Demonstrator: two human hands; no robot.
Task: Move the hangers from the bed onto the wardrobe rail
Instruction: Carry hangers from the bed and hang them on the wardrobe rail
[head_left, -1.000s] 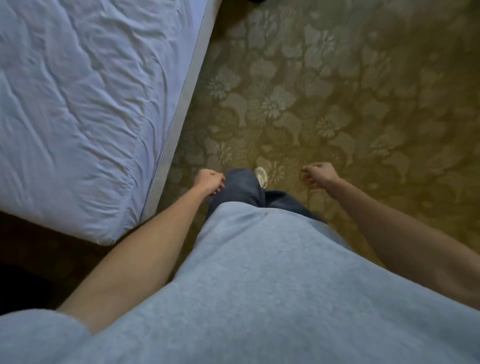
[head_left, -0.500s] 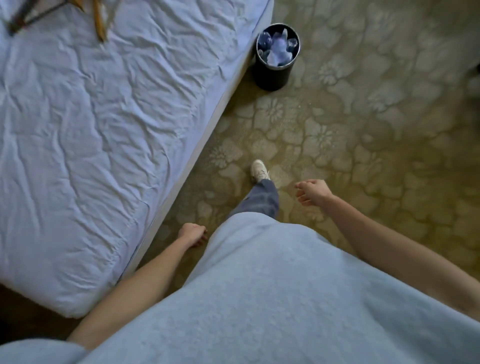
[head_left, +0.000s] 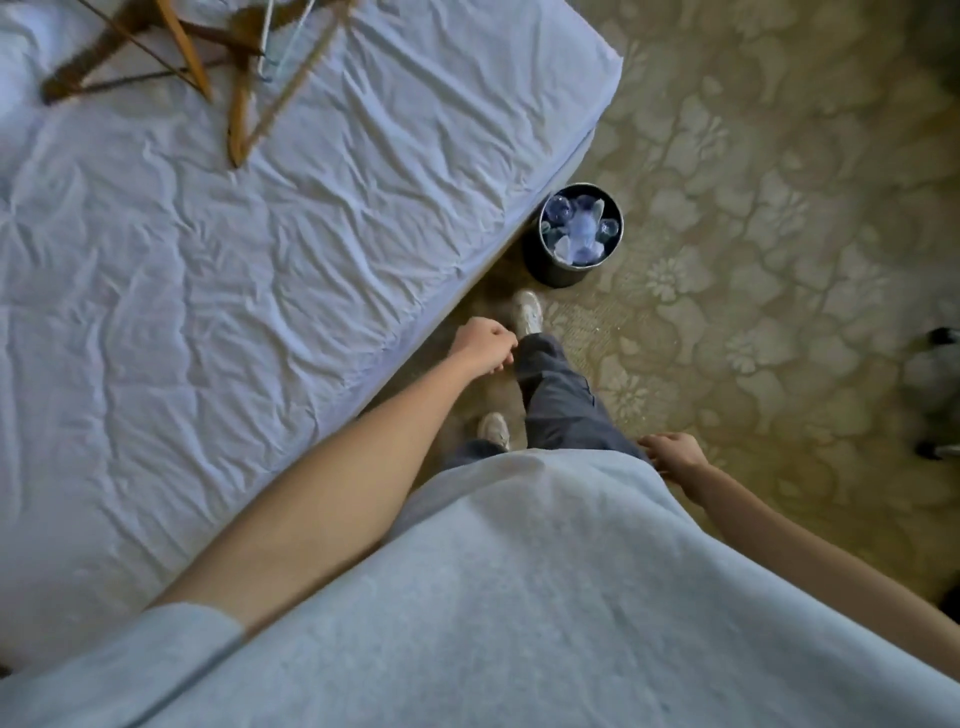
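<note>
Several wooden hangers (head_left: 197, 73) lie in a loose pile at the far top left of the bed (head_left: 208, 312), on its crumpled white sheet; a pale wire hanger (head_left: 283, 36) lies among them. My left hand (head_left: 483, 345) hangs beside the bed's edge with fingers loosely curled and holds nothing. My right hand (head_left: 675, 457) swings at my hip, relaxed and empty. Both hands are far from the hangers. No wardrobe or rail is in view.
A black waste bin (head_left: 576, 234) with crumpled plastic inside stands on the patterned carpet (head_left: 753, 208) by the bed's corner, just ahead of my front foot (head_left: 527, 312). A dark object (head_left: 935, 384) sits at the right edge.
I have walked forward along the bed. The hangers and the bin have come into view and closer. My left arm has swung forward, my right hand back to my hip.
</note>
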